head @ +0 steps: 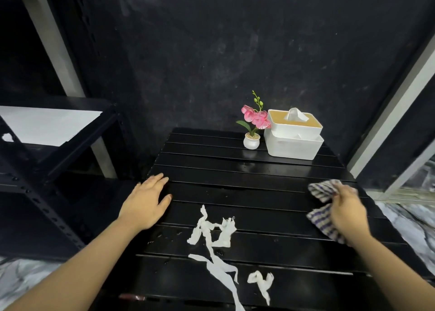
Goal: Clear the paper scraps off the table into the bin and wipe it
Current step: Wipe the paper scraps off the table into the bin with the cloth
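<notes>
Several white paper scraps [213,234] lie twisted on the near middle of the black slatted table [247,176], with a smaller scrap [261,281] near the front edge. My left hand [147,201] rests flat on the table's left edge, fingers spread, holding nothing. Over the table's right side, my right hand [348,210] grips a striped cloth [322,215], which bunches out above and below the fingers. No bin is in view.
A white tissue box [293,134] and a small pink potted orchid [253,129] stand at the table's far right. A black metal shelf rack [47,146] stands to the left. Marbled floor [409,226] shows at right and lower left.
</notes>
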### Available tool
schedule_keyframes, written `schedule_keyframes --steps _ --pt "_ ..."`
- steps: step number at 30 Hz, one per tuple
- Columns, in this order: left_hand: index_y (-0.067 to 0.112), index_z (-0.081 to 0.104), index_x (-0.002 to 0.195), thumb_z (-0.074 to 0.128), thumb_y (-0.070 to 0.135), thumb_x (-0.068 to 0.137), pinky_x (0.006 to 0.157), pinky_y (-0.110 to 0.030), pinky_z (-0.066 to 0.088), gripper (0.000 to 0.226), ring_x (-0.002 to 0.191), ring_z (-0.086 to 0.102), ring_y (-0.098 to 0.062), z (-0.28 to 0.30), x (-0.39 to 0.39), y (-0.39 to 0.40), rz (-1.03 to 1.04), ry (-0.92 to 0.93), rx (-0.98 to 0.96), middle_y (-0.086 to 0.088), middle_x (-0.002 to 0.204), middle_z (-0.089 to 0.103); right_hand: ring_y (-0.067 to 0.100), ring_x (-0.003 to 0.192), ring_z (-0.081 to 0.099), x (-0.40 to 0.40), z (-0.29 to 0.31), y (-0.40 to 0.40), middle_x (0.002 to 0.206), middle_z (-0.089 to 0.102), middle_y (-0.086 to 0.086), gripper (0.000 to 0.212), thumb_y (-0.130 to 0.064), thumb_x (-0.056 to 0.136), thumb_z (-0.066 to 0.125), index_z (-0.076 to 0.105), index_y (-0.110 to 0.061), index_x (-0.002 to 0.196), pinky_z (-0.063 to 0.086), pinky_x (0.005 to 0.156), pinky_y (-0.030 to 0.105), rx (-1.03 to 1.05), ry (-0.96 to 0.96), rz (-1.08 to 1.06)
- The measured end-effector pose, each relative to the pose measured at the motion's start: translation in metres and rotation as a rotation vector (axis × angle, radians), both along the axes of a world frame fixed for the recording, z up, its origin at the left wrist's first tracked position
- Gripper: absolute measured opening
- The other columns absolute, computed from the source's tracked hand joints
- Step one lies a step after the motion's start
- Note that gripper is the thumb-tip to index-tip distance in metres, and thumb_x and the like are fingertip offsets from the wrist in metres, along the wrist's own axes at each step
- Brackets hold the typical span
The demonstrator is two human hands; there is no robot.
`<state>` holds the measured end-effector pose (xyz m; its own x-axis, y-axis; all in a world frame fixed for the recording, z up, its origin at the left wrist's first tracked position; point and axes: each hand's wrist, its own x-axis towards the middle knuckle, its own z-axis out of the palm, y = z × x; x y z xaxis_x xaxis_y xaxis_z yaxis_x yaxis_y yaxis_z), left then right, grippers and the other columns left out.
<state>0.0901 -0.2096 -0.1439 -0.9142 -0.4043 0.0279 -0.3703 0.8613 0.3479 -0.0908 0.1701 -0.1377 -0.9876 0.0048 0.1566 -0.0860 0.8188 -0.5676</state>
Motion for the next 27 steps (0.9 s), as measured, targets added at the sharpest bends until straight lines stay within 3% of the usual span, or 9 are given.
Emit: schedule_keyframes --steps 2,5,9,13,17,27 --pt "0.021 0.025 0.146 0.039 0.038 0.096 0.121 -0.036 0.009 0.055 0.146 0.013 -0.015 -0.006 -0.004 -0.001 -0.001 -0.017 0.000 0.003 0.157 0.019 0.044 0.124 0.038 -0.021 -0.009 0.010 0.131 0.046 0.029 0.037 -0.003 0.090 0.038 0.045 0.003 0.126 0.034 0.104 0.052 0.097 -0.047 -0.036" --pt "0.022 0.024 0.146 0.036 0.038 0.097 0.121 -0.034 0.007 0.054 0.146 0.010 -0.013 -0.012 -0.005 -0.001 0.003 -0.004 0.004 0.005 0.157 0.017 0.043 0.125 0.037 -0.039 -0.015 0.001 0.135 0.041 0.027 0.040 -0.010 0.092 0.034 0.039 0.000 0.130 0.036 0.103 0.052 0.194 -0.108 0.008" --pt "0.023 0.023 0.147 0.034 0.038 0.097 0.120 -0.032 0.006 0.053 0.146 0.010 -0.011 -0.014 -0.006 -0.001 0.005 0.011 -0.023 0.007 0.157 0.016 0.041 0.125 0.039 -0.052 -0.016 -0.038 0.140 0.039 0.023 0.040 -0.012 0.092 0.032 0.037 -0.006 0.132 0.036 0.102 0.047 0.240 -0.090 0.153" --pt "0.024 0.021 0.147 0.032 0.039 0.097 0.120 -0.031 0.004 0.053 0.146 0.008 -0.010 -0.015 -0.006 -0.002 0.006 0.010 -0.022 0.008 0.158 0.015 0.041 0.119 0.046 -0.045 -0.014 -0.095 0.131 0.045 0.019 0.035 -0.009 0.091 0.034 0.043 -0.011 0.124 0.040 0.098 0.047 0.216 -0.053 0.354" --pt "0.022 0.021 0.147 0.032 0.038 0.097 0.119 -0.031 0.004 0.053 0.146 0.008 -0.012 -0.013 -0.006 -0.002 -0.001 0.012 -0.025 0.006 0.158 0.015 0.029 0.138 0.029 -0.027 -0.013 -0.148 0.148 0.032 0.018 0.045 -0.006 0.093 0.033 0.032 -0.008 0.138 0.029 0.110 0.039 0.225 -0.054 0.535" --pt "0.023 0.023 0.147 0.034 0.038 0.096 0.119 -0.032 0.006 0.054 0.146 0.009 -0.011 -0.014 -0.004 -0.002 0.004 0.019 -0.003 0.006 0.157 0.017 0.013 0.145 0.011 0.027 -0.018 -0.216 0.156 0.015 0.003 0.051 -0.011 0.096 0.033 0.021 -0.020 0.144 0.010 0.118 0.027 0.181 -0.029 0.936"
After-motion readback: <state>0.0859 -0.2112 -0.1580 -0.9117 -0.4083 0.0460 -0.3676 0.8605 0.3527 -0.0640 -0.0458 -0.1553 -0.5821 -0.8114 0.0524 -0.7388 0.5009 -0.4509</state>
